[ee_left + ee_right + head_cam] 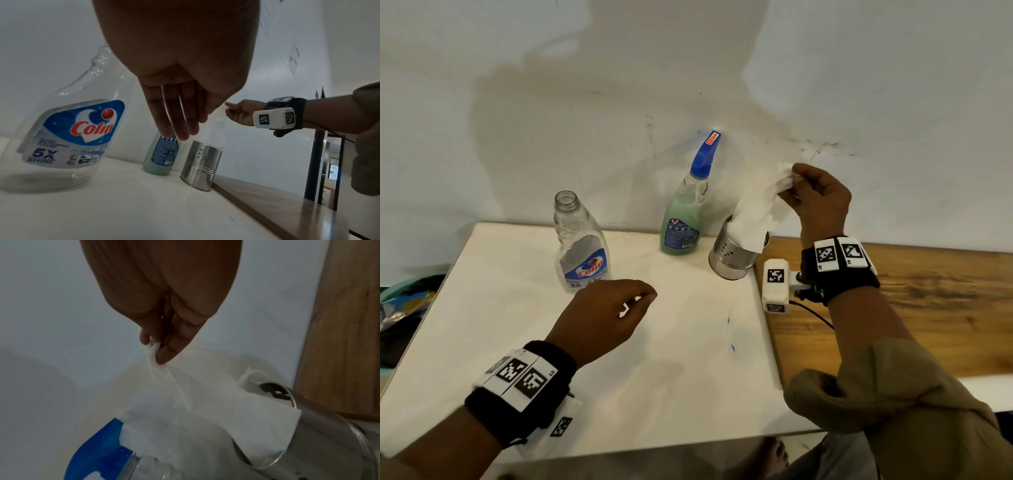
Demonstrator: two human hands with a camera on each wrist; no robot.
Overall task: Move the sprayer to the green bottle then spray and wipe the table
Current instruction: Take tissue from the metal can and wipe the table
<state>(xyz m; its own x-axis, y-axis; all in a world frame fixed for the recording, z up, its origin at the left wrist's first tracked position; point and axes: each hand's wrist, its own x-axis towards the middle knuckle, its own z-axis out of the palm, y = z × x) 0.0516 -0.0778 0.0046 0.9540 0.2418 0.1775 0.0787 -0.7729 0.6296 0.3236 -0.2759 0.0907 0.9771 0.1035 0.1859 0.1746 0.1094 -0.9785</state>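
The green bottle stands by the wall with the blue sprayer on its neck. To its left is the clear Colin bottle, its neck uncapped. My right hand pinches a white tissue between thumb and fingers and holds it above a steel can; the tissue's lower end is still inside the can. In the right wrist view the pinch sits over the tissue, with the sprayer below. My left hand hovers over the white table, relaxed and holding nothing.
A wooden surface adjoins the white table on the right. A teal basin with clutter sits off the left edge. The wall runs close behind the bottles. In the left wrist view the Colin bottle is near and the steel can farther.
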